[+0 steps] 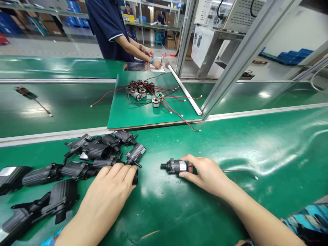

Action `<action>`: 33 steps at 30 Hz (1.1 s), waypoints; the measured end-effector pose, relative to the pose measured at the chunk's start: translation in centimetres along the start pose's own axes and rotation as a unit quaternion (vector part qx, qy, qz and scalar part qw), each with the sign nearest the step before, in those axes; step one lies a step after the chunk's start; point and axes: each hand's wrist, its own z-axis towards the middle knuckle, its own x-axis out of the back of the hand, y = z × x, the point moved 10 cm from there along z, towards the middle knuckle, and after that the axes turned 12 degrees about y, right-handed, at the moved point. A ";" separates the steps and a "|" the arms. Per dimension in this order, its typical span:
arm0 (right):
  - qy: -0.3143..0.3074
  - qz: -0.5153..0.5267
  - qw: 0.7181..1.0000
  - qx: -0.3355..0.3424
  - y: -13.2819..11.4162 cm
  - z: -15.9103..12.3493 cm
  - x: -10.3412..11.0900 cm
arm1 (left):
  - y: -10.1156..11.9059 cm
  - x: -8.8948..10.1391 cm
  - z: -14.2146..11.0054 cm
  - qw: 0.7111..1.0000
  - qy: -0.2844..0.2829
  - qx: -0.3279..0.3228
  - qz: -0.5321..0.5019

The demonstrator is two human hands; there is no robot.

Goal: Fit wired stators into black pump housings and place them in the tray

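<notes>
On the green bench, my right hand (206,173) pinches the rear end of a small black pump (175,166) with a white label. The pump lies level, its narrow nozzle pointing left, and a thin red-and-black wire (237,170) trails out to the right of my wrist. My left hand (109,184) has its fingers curled over a black plastic housing (136,177); only a rounded dark end shows past the fingertips. Beside and behind that hand lies a heap of ribbed black housings (96,150), with one separate housing (135,153) just beyond my knuckles.
Several small motors (156,102) with red and black wires lie on a raised green board (128,118), edged by a white tube (186,90). A metal post (230,65) slants up at the right. Across the line a co-worker's hands (153,58) are busy.
</notes>
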 end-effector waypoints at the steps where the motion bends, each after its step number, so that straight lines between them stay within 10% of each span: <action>1: 0.021 -0.033 0.999 -0.019 1.0 0.2 0.2 | 0.0 0.2 0.1 0.999 0.010 0.012 -0.041; 4: 0.078 -0.136 0.984 -0.088 4.8 0.6 1.6 | -0.1 0.5 0.2 0.967 0.039 0.082 -0.237; 6: 0.141 -0.195 0.966 -0.092 6.3 0.7 3.5 | -0.3 -0.5 -0.2 0.892 0.023 0.172 -0.417; 11: 0.297 -0.188 0.935 0.041 2.8 2.6 8.3 | 2.4 -5.0 -1.8 0.504 -0.092 0.376 -0.772; 14: 0.286 -0.143 0.941 0.109 -1.1 7.4 8.0 | 3.4 -5.6 -2.2 0.407 -0.099 0.403 -0.814; 22: 0.230 -0.215 0.939 0.139 -5.0 23.0 4.3 | 1.5 -6.5 -2.6 0.633 -0.060 0.381 -0.671; 27: 0.241 -0.203 0.937 0.150 -4.6 23.6 4.1 | 0.3 -5.4 -1.4 0.772 -0.022 0.296 -0.562; 33: 0.217 -0.175 0.944 0.177 -4.5 22.1 3.0 | 0.3 -4.8 -1.2 0.808 0.001 0.288 -0.514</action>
